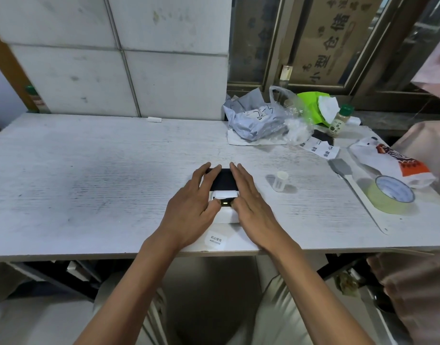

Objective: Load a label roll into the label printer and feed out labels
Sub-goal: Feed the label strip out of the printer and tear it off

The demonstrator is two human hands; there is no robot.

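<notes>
A small white label printer with a black lid lies on the white table, near its front edge. A white label strip shows at the slot below the lid, and a small lit button glows under it. My left hand lies flat on the printer's left side, thumb beside the button. My right hand covers the right side, thumb also at the button. A loose printed label reading "welcome" lies by the table edge, between my wrists.
A small white roll core stands right of the printer. Further right lie a grey spatula, a roll of green tape and a printed bag. Crumpled bags, label scraps and a spice bottle crowd the back right.
</notes>
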